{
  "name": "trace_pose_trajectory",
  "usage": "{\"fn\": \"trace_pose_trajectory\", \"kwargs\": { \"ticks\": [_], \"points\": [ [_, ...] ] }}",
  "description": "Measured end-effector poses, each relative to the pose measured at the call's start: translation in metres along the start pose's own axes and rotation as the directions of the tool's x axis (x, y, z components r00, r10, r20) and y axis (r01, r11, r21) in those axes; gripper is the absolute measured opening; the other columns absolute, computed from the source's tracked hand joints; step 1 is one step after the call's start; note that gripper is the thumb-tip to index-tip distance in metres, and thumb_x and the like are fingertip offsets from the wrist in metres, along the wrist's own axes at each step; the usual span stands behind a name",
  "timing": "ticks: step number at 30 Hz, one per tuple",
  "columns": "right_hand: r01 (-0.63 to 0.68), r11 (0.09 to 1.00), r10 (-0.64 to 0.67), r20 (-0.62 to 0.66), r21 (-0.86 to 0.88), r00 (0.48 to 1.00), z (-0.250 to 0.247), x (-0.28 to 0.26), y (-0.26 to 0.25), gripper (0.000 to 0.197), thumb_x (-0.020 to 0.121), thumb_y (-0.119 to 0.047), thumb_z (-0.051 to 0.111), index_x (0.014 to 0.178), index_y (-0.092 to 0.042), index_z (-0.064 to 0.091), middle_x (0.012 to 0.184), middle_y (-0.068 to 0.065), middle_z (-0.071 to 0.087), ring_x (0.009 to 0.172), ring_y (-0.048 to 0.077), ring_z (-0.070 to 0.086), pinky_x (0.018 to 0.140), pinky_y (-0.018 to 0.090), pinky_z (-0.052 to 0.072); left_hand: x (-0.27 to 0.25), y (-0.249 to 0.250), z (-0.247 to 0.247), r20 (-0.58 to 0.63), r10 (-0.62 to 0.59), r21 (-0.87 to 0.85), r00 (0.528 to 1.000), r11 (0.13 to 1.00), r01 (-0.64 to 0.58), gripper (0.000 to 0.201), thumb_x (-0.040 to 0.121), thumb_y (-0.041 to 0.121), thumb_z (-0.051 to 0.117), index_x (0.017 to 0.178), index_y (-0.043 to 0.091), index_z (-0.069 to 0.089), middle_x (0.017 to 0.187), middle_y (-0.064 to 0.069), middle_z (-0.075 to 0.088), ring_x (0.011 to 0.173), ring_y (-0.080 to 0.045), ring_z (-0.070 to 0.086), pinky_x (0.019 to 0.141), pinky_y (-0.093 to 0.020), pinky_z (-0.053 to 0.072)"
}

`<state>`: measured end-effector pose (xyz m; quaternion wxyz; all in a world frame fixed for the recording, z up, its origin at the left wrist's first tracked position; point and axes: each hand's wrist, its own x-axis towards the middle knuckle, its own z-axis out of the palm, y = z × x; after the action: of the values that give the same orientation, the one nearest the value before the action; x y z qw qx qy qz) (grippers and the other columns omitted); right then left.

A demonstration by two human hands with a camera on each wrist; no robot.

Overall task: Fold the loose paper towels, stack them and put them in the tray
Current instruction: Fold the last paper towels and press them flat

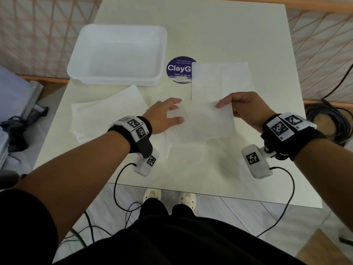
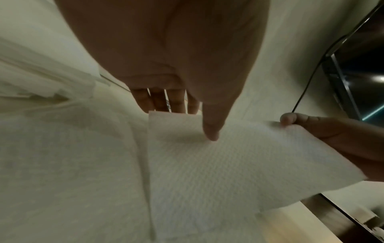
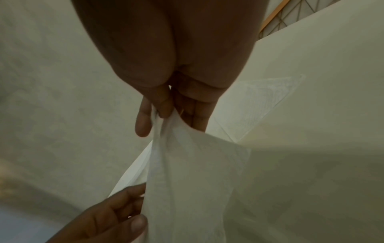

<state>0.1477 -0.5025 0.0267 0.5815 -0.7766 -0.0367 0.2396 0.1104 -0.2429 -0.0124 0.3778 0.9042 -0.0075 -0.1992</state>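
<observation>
1. Paper towel in hand (image 1: 200,121): held just above the near middle of the table (image 1: 219,25), between the two hands; it appears already doubled, which suggests a fold in progress rather than a finished one.
2. Right hand (image 1: 246,108): fingers (image 3: 143,121) and thumb pinch the far right corner of the towel, apparently to keep the sheet taut and its layers aligned.
3. Left hand (image 1: 164,115): the thumb (image 2: 212,129) lies on top of the towel's left edge and the fingers (image 2: 158,102) reach beneath it, spread and fairly straight; the grip looks light, likely guiding the edge rather than carrying it.
4. Flat sheet under the hands (image 1: 186,152): another towel lies on the table below the held one, faint against the pale surface; whether it is folded cannot be told.
5. Left-hand towels (image 1: 107,113): a flat group of sheets just left of the left wrist, near the tray, probably a stack or waiting supply; which of the two cannot be told.
6. Far-right towel (image 1: 221,79): lies flat beyond the right hand, overlapping the edge of a round purple sticker (image 1: 177,68).
7. Tray (image 1: 76,62): a white plastic tray at the far left of the table, with no towels visible in it; its place beside the left-hand sheets should keep the final transfer short. The task appears to be at an early or middle stage.
</observation>
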Motion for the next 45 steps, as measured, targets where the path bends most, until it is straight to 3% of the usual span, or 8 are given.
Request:
{"fn": "trace_pose_trajectory", "kwargs": {
  "ticks": [3,7,8,10,15,19,35,45],
  "points": [
    [-0.067,0.995,0.071,-0.046,0.077,0.996,-0.002,0.003,-0.001,0.038,0.085,0.009,0.033,0.083,-0.006,0.068,0.091,0.005,0.069,0.078,0.013,0.067,0.072,0.021,0.052,0.007,-0.002,0.000,-0.071,-0.002,0.070,0.997,0.998,0.007,0.030,0.089,0.034,0.065,0.115,0.018,0.063,0.111,0.004,0.062,0.107,-0.011,0.052,0.085,-0.019,0.031],
    [-0.082,0.993,0.091,-0.102,0.088,0.991,0.002,0.008,0.000,0.012,0.079,-0.016,0.053,0.075,-0.016,0.065,0.087,0.002,0.063,0.080,0.023,0.057,0.073,0.032,0.045,0.006,-0.003,-0.008,-0.088,-0.033,-0.062,0.996,0.998,0.027,0.015,0.087,0.031,0.067,0.092,0.016,0.063,0.089,0.005,0.064,0.082,-0.010,0.055,0.074,-0.020,0.041],
    [-0.055,0.998,0.056,-0.126,0.005,0.990,0.004,0.010,0.000,0.003,0.078,-0.019,0.062,0.075,-0.020,0.061,0.084,-0.001,0.061,0.079,0.021,0.055,0.071,0.032,0.044,0.005,-0.002,-0.011,-0.088,-0.043,-0.121,0.995,0.992,0.032,0.015,0.087,0.029,0.067,0.091,0.015,0.063,0.088,0.003,0.065,0.079,-0.011,0.057,0.073,-0.019,0.043],
    [-0.017,0.990,-0.009,-0.186,-0.141,0.983,0.007,0.012,0.003,0.022,0.076,-0.020,0.075,0.085,-0.024,0.056,0.086,0.000,0.064,0.078,0.018,0.059,0.068,0.032,0.048,0.003,-0.003,-0.018,-0.116,-0.068,-0.220,0.991,0.975,0.041,0.017,0.087,0.028,0.068,0.093,0.013,0.065,0.092,0.001,0.069,0.079,-0.011,0.061,0.071,-0.021,0.047],
    [-0.096,0.994,0.080,-0.278,-0.044,0.957,0.010,0.016,0.002,0.054,0.065,-0.031,0.085,0.110,-0.020,0.058,0.096,0.011,0.068,0.085,0.022,0.069,0.072,0.034,0.057,-0.005,-0.014,-0.032,-0.193,-0.188,-0.445,0.963,0.891,0.085,0.015,0.086,0.026,0.070,0.096,0.015,0.067,0.098,-0.008,0.072,0.089,-0.023,0.068,0.077,-0.037,0.055],
    [-0.143,0.988,0.152,-0.229,0.057,0.961,0.013,0.017,0.001,0.048,0.068,-0.020,0.085,0.108,-0.008,0.062,0.091,0.014,0.072,0.080,0.023,0.072,0.075,0.039,0.060,-0.012,-0.020,-0.033,-0.198,-0.278,-0.564,0.940,0.817,0.122,0.020,0.086,0.025,0.069,0.101,0.011,0.069,0.102,-0.008,0.072,0.095,-0.024,0.069,0.087,-0.043,0.056],
    [-0.134,0.988,0.145,-0.172,0.074,0.974,0.021,0.012,0.000,0.047,0.064,-0.011,0.086,0.106,-0.003,0.065,0.085,0.014,0.070,0.077,0.018,0.072,0.068,0.028,0.058,-0.027,-0.028,-0.029,-0.189,-0.297,-0.594,0.936,0.793,0.131,0.030,0.090,0.030,0.066,0.102,0.003,0.070,0.102,-0.012,0.072,0.090,-0.022,0.071,0.079,-0.033,0.058],
    [-0.209,0.978,0.201,-0.168,-0.026,0.965,0.021,0.017,0.008,0.046,0.064,-0.014,0.086,0.106,-0.008,0.066,0.088,0.011,0.067,0.083,0.024,0.070,0.074,0.031,0.059,-0.025,-0.030,-0.028,-0.138,-0.338,-0.604,0.931,0.774,0.192,0.037,0.088,0.031,0.067,0.102,-0.004,0.066,0.103,-0.016,0.071,0.086,-0.022,0.071,0.074,-0.031,0.059]
  ]
}}
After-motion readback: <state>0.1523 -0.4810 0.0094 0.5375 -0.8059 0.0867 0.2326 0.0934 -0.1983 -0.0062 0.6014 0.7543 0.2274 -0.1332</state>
